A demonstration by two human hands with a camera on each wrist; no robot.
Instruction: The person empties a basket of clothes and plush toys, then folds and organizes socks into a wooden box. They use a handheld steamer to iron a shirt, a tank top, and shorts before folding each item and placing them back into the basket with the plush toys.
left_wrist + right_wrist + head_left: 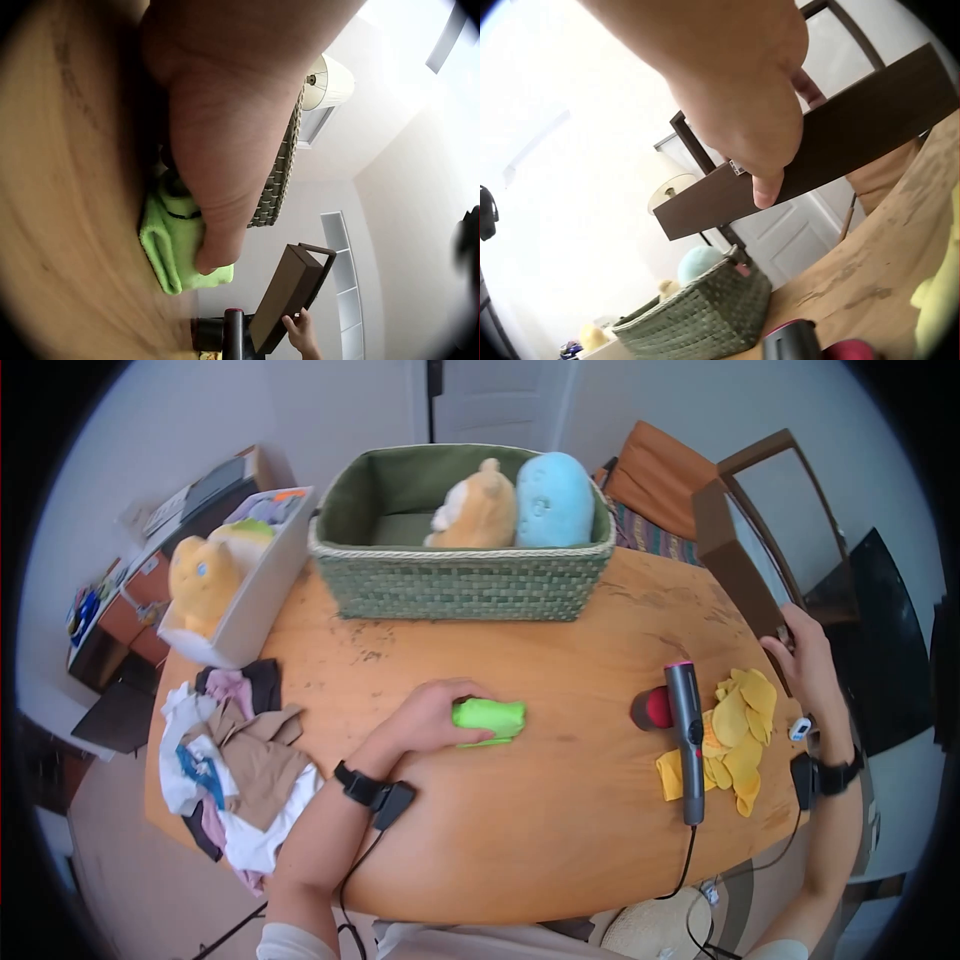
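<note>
My left hand (440, 717) grips the left end of a folded bright green cloth (495, 718) on the wooden table. In the left wrist view, the thumb presses along the side of the folded cloth (169, 251); the other fingers are mostly hidden behind the hand. At the table's right edge, my right hand (812, 670) holds a dark brown box (735, 545) with a framed lid standing open. Seen from the right wrist, the thumb lies against the box's long brown side (870, 124), which is tilted and raised over the table edge.
A green woven basket (460, 588) with two plush toys stands at the back. Left of it is a white bin (255, 595) holding plush toys, with a pile of clothes (255, 760) in front. A grey corded styling tool (687, 740) lies beside yellow cloth (740, 725).
</note>
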